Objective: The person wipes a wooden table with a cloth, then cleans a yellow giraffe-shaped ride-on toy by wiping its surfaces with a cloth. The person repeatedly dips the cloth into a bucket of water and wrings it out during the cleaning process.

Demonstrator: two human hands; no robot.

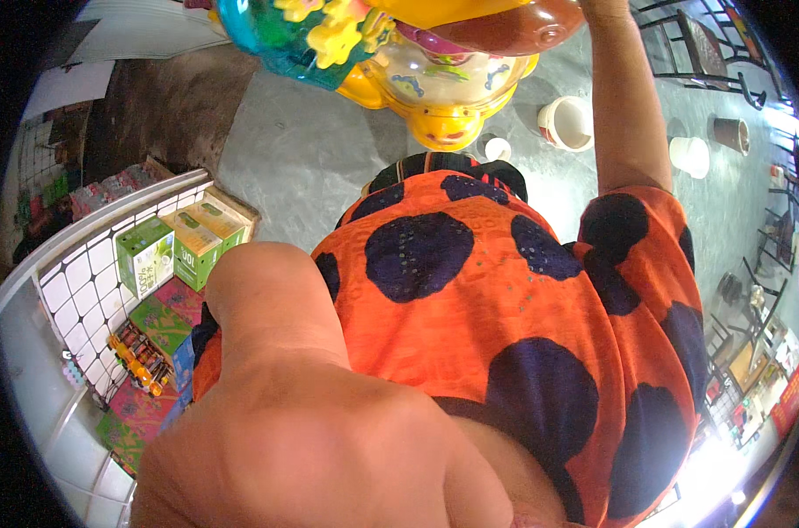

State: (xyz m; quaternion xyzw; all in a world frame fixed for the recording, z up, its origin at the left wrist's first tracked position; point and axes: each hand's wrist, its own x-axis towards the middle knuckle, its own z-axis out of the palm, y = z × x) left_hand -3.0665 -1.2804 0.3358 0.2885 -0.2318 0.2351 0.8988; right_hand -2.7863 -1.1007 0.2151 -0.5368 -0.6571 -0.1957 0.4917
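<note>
My left hand (320, 449) fills the lower middle, raised very close to the camera with its back towards me. Its fingers run out of the picture at the bottom, so what they touch is hidden. Along the right side my right arm reaches forward, and only the base of my right hand (605, 6) shows at the top edge. It is nearest to the brown plastic part (511, 32) of a large colourful plastic toy (445, 125). That toy has a yellow animal face, a clear dome, a teal translucent part (261, 43) and yellow star shapes (338, 38).
A white bucket (566, 123), a small white container (497, 149), another white bucket (689, 157) and a brown bucket (731, 135) stand on the grey floor (300, 125). Green cartons (145, 254) and an orange toy (137, 362) sit behind a frame at left. Dark chairs (703, 53) line the right.
</note>
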